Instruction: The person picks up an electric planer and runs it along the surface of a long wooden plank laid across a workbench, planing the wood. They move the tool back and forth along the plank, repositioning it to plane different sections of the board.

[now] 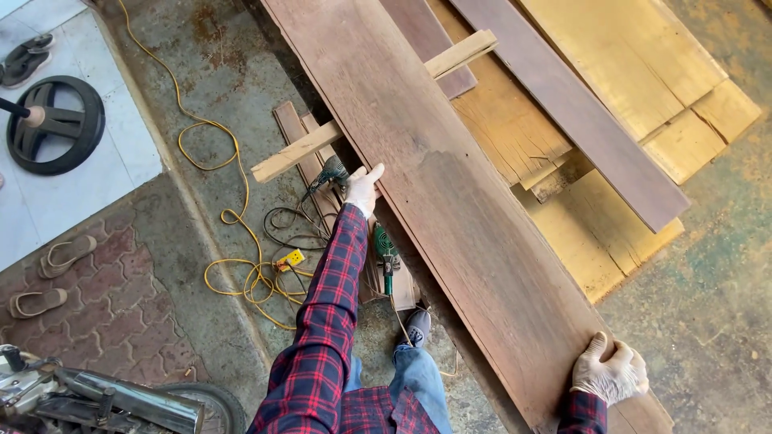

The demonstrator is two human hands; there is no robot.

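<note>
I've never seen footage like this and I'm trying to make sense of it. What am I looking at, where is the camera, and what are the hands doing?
There is one picture, taken by a camera worn on a person's head, looking down at their own arms. No machine is involved: the person works with two gloved hands and wears a red plaid shirt.

The left hand grips the left edge of a long dark plank, farther up. The right hand holds the plank's right edge near its close end. The plank lies across a pale wooden batten.

To the right are yellowish boards with another dark plank on top. On the concrete floor by the person's feet lie two green power tools, a yellow cable and black cords. At the left edge are sandals and a round black weight plate.
</note>
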